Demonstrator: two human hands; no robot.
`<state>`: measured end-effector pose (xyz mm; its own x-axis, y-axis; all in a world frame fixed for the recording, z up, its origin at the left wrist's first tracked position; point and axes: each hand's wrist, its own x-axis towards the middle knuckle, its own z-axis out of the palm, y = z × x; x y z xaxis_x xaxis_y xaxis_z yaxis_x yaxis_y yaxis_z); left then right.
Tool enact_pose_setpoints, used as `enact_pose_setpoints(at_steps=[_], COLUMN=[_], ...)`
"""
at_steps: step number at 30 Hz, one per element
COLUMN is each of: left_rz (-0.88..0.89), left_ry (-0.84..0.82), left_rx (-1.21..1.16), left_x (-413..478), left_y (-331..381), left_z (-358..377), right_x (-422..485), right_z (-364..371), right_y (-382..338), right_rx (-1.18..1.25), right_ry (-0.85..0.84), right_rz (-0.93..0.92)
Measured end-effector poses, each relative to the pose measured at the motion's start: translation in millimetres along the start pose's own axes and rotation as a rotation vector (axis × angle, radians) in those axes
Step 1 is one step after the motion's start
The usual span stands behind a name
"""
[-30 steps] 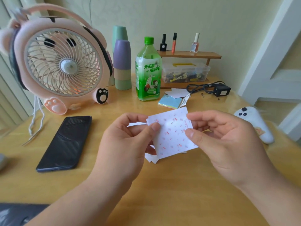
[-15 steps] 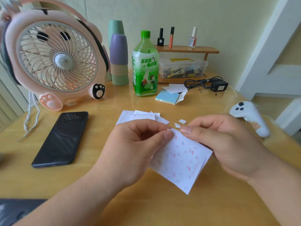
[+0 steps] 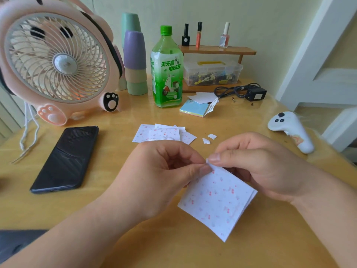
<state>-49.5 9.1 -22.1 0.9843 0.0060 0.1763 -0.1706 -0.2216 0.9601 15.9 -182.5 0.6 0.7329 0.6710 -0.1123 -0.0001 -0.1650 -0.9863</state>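
Two hands pinching the top corner of a folded patterned paper square above a wooden table.

The left hand point(image 3: 166, 176) and right hand point(image 3: 264, 167) each nip the folded patterned paper point(image 3: 216, 200) between thumb and forefinger, other fingers curled; the paper hangs nearer the viewer than the loose paper pieces point(image 3: 162, 133), well right of the black phone point(image 3: 66, 158).

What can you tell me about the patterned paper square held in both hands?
The patterned paper square is thin white paper printed with small red and pale grey motifs. Offset edges along its right side show several layers. It hangs like a diamond, one corner up, above the wooden table. The left hand and the right hand both pinch that top corner. Whether its lowest corner touches the table cannot be told.
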Motion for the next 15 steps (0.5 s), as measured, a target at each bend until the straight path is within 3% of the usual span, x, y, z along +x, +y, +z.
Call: enact_pose_setpoints(at_steps=[6,15], left_rz=[0.008,0.103], left_ry=[-0.018,-0.045], left_rx=[0.049,0.131], left_x=[-1.1,1.4], left_y=[-0.6,-4.7], left_z=[0.3,-1.8], right_x=[2.5,2.4], right_z=[-1.3,-4.3], right_y=[4.4,5.7], right_rx=[-0.177,-0.144], right_ry=[0.061,-0.003], right_rz=[-0.118,-0.239])
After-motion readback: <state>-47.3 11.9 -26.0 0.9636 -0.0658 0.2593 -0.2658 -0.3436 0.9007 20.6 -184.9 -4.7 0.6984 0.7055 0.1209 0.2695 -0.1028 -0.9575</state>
